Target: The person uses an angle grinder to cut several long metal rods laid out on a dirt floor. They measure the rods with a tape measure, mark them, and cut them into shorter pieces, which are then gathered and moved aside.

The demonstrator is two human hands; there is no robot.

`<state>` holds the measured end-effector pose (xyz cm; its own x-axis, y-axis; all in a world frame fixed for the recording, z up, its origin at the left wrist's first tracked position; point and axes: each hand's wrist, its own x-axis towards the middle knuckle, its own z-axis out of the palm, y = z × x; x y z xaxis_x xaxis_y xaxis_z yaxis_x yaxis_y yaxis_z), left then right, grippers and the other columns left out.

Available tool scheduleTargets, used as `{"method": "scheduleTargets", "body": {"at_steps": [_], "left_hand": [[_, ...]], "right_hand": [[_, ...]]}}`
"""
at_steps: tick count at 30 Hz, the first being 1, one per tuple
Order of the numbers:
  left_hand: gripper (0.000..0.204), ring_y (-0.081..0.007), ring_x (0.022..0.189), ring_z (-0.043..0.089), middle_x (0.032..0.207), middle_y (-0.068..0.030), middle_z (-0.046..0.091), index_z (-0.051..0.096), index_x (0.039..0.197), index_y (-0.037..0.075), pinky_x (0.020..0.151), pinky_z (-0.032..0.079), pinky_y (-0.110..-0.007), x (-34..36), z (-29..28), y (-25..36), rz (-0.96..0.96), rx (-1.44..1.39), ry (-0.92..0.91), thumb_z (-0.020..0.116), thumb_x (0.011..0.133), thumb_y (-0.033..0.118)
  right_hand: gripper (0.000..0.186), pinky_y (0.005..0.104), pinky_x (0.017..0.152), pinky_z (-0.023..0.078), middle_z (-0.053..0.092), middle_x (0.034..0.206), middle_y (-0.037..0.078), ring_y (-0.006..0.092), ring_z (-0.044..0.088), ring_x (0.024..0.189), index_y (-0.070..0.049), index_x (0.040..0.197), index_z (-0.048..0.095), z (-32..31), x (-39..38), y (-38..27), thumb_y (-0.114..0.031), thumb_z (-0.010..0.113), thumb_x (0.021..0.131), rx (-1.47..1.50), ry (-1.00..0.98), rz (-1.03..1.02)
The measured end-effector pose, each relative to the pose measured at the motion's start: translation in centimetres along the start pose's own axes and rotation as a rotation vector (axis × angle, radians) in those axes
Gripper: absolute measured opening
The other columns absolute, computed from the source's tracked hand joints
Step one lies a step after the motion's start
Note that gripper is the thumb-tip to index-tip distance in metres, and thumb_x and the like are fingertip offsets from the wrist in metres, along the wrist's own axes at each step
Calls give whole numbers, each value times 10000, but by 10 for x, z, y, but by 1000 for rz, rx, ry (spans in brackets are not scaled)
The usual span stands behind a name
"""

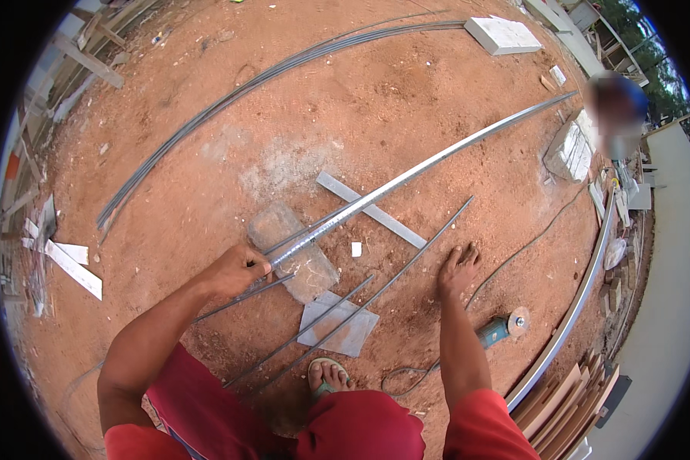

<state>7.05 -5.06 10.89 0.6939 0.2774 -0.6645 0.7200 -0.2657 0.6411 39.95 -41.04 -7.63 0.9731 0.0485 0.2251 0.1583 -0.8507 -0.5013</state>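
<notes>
My left hand (241,272) is closed at the near end of a long silvery metal bar (406,178), which stretches away to the far right. Beneath that end lies a worn concrete block (308,270). My right hand (458,270) hangs low over the dirt with its fingers apart, holding nothing. Just left of it is the tip of a thin steel rod (418,255). A short flat grey strip (391,221) passes under the bar. An angle grinder (493,332) with a teal body and a round disc rests on the ground right of my right forearm.
A bundle of steel rods (284,67) curves across the far ground to a white block (504,37). A grey tile (337,326) lies by my foot. The grinder's cable (525,247) trails rightward. Another person (619,107) is at far right, near a pale block (571,149).
</notes>
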Motion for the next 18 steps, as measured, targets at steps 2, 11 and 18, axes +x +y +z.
{"method": "scheduleTargets", "body": {"at_steps": [2, 11, 18], "left_hand": [[304, -126, 752, 556, 787, -26, 642, 758, 909, 30, 718, 466, -350, -3, -4, -5, -18, -21, -25, 619, 1043, 265], [305, -116, 764, 576, 822, -31, 667, 758, 932, 28, 714, 478, -341, -33, 1, -50, -96, -38, -78, 620, 1042, 276], [310, -127, 679, 509, 704, -34, 562, 722, 857, 0, 640, 431, -361, -66, 21, -62, -29, -52, -6, 624, 1018, 246]], "right_hand": [[543, 534, 1112, 368, 481, 1426, 239, 447, 475, 1315, -49, 1414, 548, 0, -2, -2, -405, 576, 1005, -55, 19, -13], [590, 429, 832, 564, 615, 1233, 232, 301, 653, 978, 36, 1391, 525, -51, -8, -174, -457, 506, 1068, 741, -404, 67], [550, 345, 601, 528, 581, 934, 106, 201, 599, 746, 35, 1287, 534, -2, 30, -256, -467, 536, 1063, 1077, -484, 544]]}}
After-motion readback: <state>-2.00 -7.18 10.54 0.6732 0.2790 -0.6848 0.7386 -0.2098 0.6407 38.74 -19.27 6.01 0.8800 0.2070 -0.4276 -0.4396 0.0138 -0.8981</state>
